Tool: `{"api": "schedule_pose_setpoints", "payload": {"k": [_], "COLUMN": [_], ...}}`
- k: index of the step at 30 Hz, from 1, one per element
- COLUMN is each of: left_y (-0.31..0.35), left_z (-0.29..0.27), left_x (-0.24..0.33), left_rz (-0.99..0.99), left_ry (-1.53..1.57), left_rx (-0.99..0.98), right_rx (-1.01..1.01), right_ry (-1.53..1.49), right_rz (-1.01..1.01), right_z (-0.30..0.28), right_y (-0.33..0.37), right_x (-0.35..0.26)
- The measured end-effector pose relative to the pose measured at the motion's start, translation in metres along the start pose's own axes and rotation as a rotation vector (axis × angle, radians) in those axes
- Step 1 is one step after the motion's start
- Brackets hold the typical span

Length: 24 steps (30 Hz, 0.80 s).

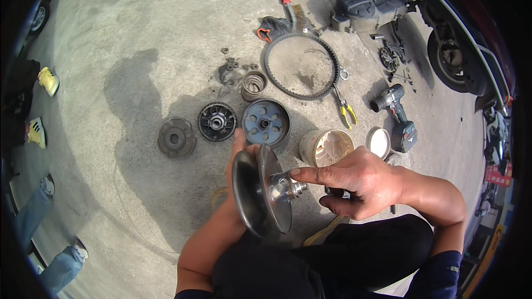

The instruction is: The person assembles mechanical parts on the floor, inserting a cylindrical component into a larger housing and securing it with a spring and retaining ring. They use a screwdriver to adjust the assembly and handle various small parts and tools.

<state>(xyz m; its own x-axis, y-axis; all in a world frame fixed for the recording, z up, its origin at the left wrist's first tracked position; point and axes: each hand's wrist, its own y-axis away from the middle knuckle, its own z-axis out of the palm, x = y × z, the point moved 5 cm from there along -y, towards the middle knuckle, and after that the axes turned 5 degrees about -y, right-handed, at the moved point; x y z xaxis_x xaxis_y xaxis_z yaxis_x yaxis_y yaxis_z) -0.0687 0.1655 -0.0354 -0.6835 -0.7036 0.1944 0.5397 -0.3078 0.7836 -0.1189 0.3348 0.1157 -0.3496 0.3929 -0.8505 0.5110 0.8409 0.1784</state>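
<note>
A metal pulley (275, 205) made of two facing discs on a shared hub stands on edge above my lap. My left hand (235, 148) grips it from the left, partly hidden behind the discs, with one finger pointing up past the rim. The index finger of my right hand (363, 180) is stretched out, its tip touching the shiny hub (281, 186) on the pulley's right face. My right thumb hangs apart below, and the other fingers are curled. Just beyond that hand sits an open round tub (334, 148) with pale grease-like paste inside. Its white lid (379, 143) lies to the right.
Ahead lie a blue-grey clutch drum (266, 143), a ribbed variator pulley (217, 122), a clutch plate (177, 138), a coil spring (253, 85) and a toothed belt (268, 65). Yellow-handled pliers (348, 115) and a cordless impact driver (394, 102) lie right, near a scooter wheel (448, 58). People stand left.
</note>
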Motion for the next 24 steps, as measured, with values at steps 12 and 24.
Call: {"api": "schedule_pose_setpoints", "payload": {"k": [12, 24], "left_y": [-0.013, -0.013], "left_z": [-0.020, -0.006], "left_x": [-0.001, 0.002], "left_rz": [-0.009, 0.069], "left_ry": [-0.013, 0.002], "left_rx": [-0.305, -0.350], "right_rx": [0.003, -0.028], "right_ry": [0.511, 1.110], "right_rz": [-0.196, -0.342], "right_z": [0.006, 0.005], "right_y": [-0.019, -0.021], "right_x": [-0.014, -0.026]}}
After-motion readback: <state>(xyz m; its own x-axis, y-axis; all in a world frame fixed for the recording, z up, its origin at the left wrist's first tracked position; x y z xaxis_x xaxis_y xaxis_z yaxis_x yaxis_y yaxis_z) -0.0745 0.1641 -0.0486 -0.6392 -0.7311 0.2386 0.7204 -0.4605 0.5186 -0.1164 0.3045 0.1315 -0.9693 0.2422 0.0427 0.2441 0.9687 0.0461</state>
